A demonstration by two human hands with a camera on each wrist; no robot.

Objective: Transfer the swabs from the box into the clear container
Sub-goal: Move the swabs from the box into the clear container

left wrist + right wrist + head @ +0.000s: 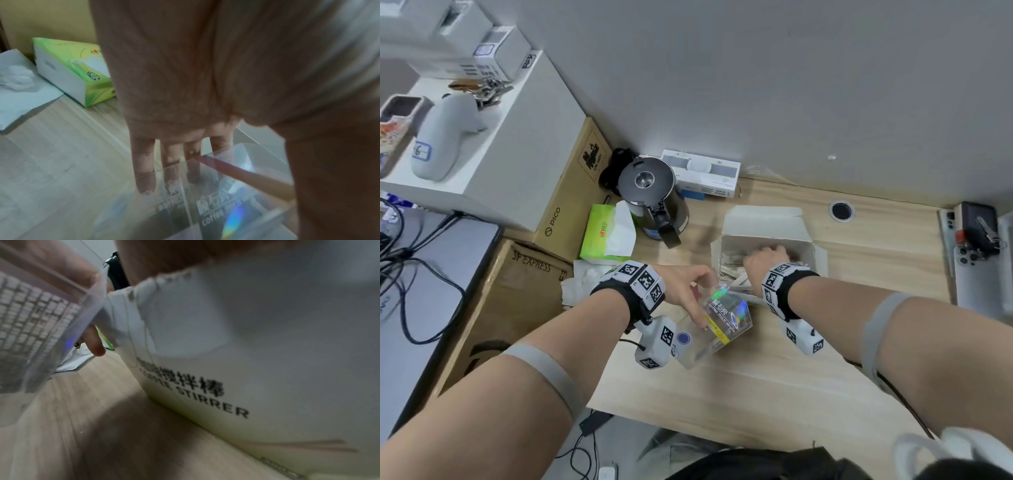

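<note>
Left hand (pixel 688 284) grips the clear container (pixel 726 318) by its upper rim, fingers down one wall and thumb on the other, tilted on the table (pixel 756 383). Right hand (pixel 767 258) reaches into the open white box (pixel 767 222) just beyond the container, among the swabs (pixel 736 274); its fingers are hidden, so its grasp cannot be determined.

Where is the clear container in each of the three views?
Head: the clear container lies centre, tilted, held by the left hand.
Left wrist: bottom centre-right, under the fingers.
Right wrist: upper left, beside the white box.
Shared landmark: the green tissue pack; in the right wrist view only a green sliver, unsure.
</note>
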